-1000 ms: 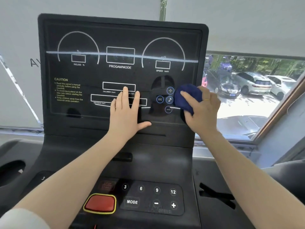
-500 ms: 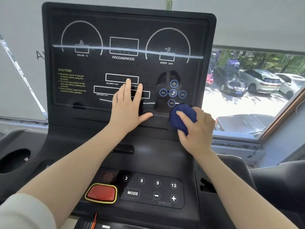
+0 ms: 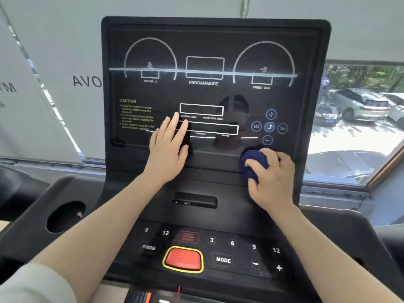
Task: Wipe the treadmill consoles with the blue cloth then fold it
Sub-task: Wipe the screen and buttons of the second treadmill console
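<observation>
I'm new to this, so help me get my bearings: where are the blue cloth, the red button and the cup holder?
blue cloth (image 3: 253, 162): head view, on the bunched fabric.
red button (image 3: 183, 259): head view, centre of its face.
cup holder (image 3: 65, 215): head view, inside the round opening.

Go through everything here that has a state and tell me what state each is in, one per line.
blue cloth: bunched up, not folded, pressed on the console's lower right.
right hand: grips the cloth.
left hand: flat, fingers straight, resting on the display.
console display: dark, readouts blank.
red stop button: untouched.
cup holder: contents unclear.
</observation>
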`<state>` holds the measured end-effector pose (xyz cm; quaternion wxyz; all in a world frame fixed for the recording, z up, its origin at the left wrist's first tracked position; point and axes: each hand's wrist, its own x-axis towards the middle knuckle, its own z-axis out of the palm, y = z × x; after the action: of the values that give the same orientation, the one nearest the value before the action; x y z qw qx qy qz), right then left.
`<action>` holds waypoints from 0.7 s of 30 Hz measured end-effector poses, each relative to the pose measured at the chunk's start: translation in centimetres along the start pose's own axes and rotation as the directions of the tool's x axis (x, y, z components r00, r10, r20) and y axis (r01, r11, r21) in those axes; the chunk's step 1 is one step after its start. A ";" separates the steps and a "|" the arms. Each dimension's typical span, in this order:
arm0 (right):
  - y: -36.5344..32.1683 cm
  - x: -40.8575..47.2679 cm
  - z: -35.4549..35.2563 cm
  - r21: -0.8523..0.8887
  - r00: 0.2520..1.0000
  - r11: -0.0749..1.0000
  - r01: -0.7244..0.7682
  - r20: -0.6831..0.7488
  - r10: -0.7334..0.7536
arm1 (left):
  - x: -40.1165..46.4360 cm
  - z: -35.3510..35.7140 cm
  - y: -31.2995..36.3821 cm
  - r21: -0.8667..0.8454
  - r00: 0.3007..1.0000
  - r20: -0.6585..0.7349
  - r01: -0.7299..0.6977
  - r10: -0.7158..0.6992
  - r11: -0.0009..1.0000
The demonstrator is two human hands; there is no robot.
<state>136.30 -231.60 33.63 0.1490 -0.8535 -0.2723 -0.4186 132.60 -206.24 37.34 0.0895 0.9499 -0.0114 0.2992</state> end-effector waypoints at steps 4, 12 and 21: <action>-5.2 1.5 2.3 0.038 0.997 0.996 0.077 -0.011 -0.077 | -0.6 -1.3 -4.5 0.054 0.997 0.037 0.063 -0.065 0.997; -12.9 4.9 6.1 0.050 0.964 0.968 0.247 0.092 -0.251 | -1.6 -4.0 -12.8 -0.024 0.971 0.030 0.237 -0.236 0.971; -17.0 5.7 7.6 0.012 0.997 0.999 -0.053 -0.063 0.054 | -1.8 -4.3 -17.8 -0.501 0.947 0.163 0.321 -0.276 0.804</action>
<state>133.96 -212.25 34.00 0.1732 -0.8461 -0.2467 -0.4397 130.02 -188.04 36.88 0.3886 0.8912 0.0540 0.2275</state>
